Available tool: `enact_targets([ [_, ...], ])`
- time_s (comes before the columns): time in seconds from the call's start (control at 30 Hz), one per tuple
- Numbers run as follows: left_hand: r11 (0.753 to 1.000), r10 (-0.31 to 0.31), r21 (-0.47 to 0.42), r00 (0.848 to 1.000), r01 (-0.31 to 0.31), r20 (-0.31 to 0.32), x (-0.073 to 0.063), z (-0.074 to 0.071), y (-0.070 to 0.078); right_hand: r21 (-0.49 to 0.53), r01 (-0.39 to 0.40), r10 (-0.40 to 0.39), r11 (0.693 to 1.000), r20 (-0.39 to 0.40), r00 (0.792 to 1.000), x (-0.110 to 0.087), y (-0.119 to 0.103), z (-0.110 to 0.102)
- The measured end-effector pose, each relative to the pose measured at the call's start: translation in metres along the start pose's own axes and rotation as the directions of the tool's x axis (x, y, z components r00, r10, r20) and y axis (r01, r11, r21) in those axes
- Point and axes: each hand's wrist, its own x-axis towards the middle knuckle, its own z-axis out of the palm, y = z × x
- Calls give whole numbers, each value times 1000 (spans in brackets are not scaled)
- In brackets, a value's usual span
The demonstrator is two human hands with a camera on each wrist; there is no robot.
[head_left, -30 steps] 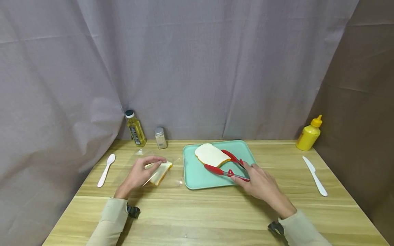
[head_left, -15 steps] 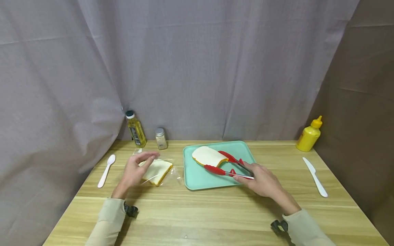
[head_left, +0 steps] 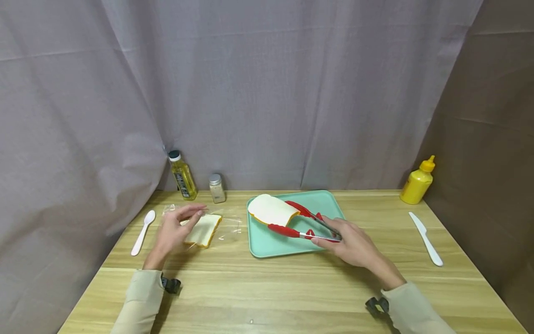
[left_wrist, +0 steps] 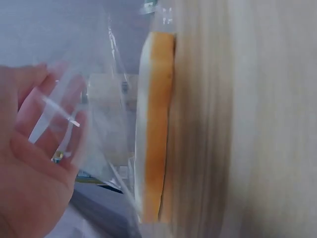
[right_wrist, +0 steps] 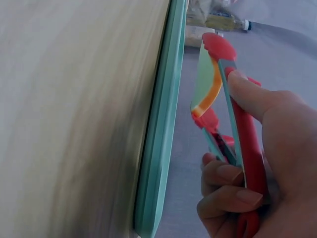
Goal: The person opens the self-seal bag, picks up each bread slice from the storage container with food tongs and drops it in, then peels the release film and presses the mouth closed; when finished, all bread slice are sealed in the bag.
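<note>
My left hand [head_left: 172, 232] pinches the upper film of a clear plastic bag [head_left: 231, 227] between thumb and fingers. A slice of bread [head_left: 204, 230] with an orange crust lies on the table under that film; the left wrist view shows its thick crust [left_wrist: 160, 124]. At the right, my right hand [head_left: 352, 243] grips red-tipped tongs [head_left: 284, 231]. Their jaws squeeze a second bread slice [head_left: 272, 210] by its sides, so that it bows. In the right wrist view this slice [right_wrist: 205, 82] stands clear above the mint-green tray [head_left: 267, 248].
Behind the bag stand an oil bottle [head_left: 183, 178] and a small seasoning jar [head_left: 217, 189]. A white spoon [head_left: 143, 234] lies at the left. Far right are a yellow squeeze bottle [head_left: 417, 183] and a white knife [head_left: 426, 240]. A grey curtain [head_left: 267, 93] closes off the back.
My left hand has shifted left, and the bag with its bread slice has slid left too. The tongs have carried the other slice leftward across the tray, and it now bends more.
</note>
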Motion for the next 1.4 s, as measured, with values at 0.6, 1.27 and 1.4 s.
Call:
enact_targets([
  [0.6,998,-53,53,968,41,246,-5,4,2,-3,110,-110,994,66,992,-1,-22,5],
  [1.27,998,-4,69,969,-13,246,-2,3,0,20,122,-124,992,148,981,25,-56,22],
  [1.4,998,-25,64,968,10,250,-2,2,2,30,116,-119,993,153,981,32,-58,28],
])
